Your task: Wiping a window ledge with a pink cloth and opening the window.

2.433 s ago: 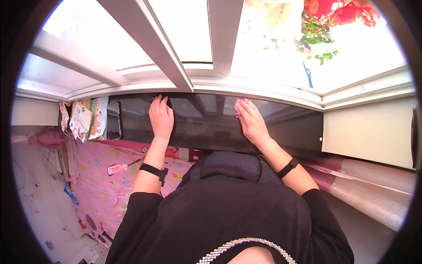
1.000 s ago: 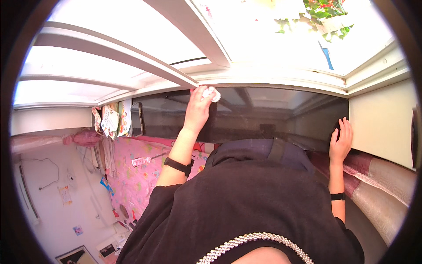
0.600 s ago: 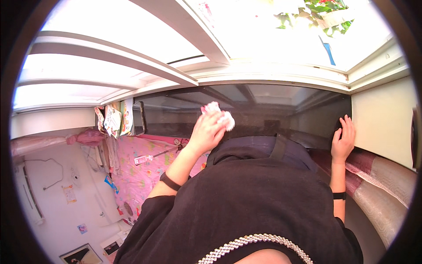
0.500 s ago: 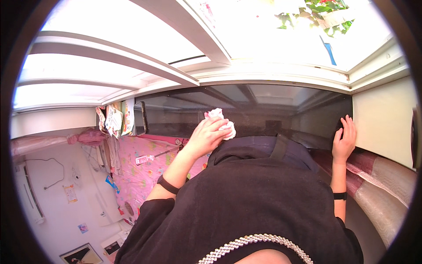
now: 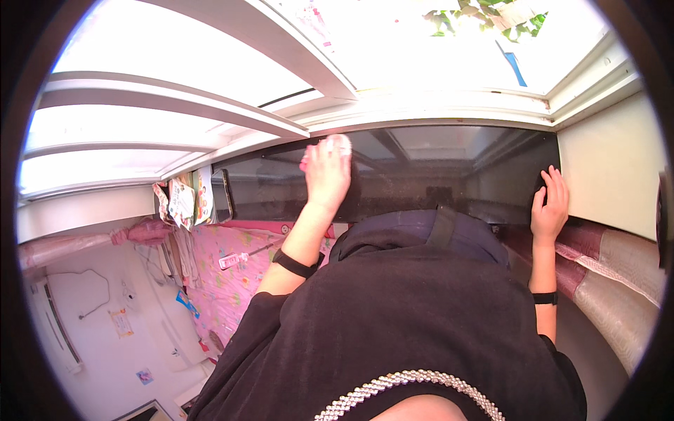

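Note:
My left hand (image 5: 328, 172) presses a crumpled white-and-pink cloth (image 5: 343, 144) onto the dark glossy windowsill (image 5: 449, 168), close to the white window frame. Most of the cloth is hidden under the fingers; only bits show at the fingertips and along the hand's left side. At the right end of the sill, beside the pale side wall, rests my right hand (image 5: 551, 209). Its fingers are stretched out and it holds nothing.
Booklets or packets (image 5: 184, 200) and a dark-framed flat object (image 5: 223, 195) stand at the sill's left end. Below left lies a pink floral bed cover (image 5: 235, 288) with a small pink-and-white bottle (image 5: 233, 260). A curtain (image 5: 618, 288) hangs at right; sliding panes (image 5: 210, 42) line the window.
My left hand has slid the cloth away from my body, across the sill toward the window frame. My right hand stays at the right end. The view has shifted slightly.

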The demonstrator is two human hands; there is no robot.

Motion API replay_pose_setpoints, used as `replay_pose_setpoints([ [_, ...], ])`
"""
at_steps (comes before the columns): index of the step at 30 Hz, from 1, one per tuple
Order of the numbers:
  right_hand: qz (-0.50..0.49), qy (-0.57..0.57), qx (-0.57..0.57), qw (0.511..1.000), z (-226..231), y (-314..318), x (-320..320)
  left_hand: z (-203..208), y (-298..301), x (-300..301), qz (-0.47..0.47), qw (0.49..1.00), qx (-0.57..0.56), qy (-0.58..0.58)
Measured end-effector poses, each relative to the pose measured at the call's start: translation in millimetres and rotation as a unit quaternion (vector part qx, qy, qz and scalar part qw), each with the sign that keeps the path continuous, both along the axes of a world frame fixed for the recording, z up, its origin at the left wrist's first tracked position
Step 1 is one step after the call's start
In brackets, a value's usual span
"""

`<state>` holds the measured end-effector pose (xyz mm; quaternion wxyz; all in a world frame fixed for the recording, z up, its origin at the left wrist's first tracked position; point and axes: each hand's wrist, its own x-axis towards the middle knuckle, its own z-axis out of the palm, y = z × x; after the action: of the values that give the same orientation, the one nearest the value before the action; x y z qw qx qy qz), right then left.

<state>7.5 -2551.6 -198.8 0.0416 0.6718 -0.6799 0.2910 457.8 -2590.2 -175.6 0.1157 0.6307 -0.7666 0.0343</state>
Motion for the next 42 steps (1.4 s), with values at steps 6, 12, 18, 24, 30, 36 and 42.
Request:
replay_pose_setpoints([
  [6, 0.001, -0.003, 0.000, 1.000, 0.6, 1.2, -1.7, 16.8, 20.1, -7.2, -0.236, 0.962, 0.089, 0.107],
  [12, 0.000, 0.000, 0.006, 1.000, -0.6, 1.1, -2.1, 26.3, 65.5, 58.1, -0.251, 0.942, 0.185, 0.123],
  [18, -0.009, 0.008, 0.004, 1.000, 1.0, 0.9, -0.3, -9.3, 71.4, 157.6, -0.012, 0.998, 0.040, 0.035],
  [24, 0.001, 0.022, 0.004, 1.000, 1.2, -0.7, -1.4, -54.2, 30.6, 225.7, 0.294, 0.955, -0.027, 0.022],
  [30, 0.006, 0.014, 0.005, 1.000, -4.2, -0.9, -1.6, -47.0, -17.3, 228.5, 0.337, 0.939, -0.057, 0.041],
  [36, -0.006, 0.019, 0.014, 1.000, -2.6, 3.0, -3.7, -39.0, -16.2, 139.2, 0.237, 0.960, -0.129, 0.071],
  [42, 0.004, 0.017, 0.011, 1.000, -2.4, 0.0, -2.9, -30.1, 1.1, 24.0, 0.036, 0.991, -0.050, 0.115],
])
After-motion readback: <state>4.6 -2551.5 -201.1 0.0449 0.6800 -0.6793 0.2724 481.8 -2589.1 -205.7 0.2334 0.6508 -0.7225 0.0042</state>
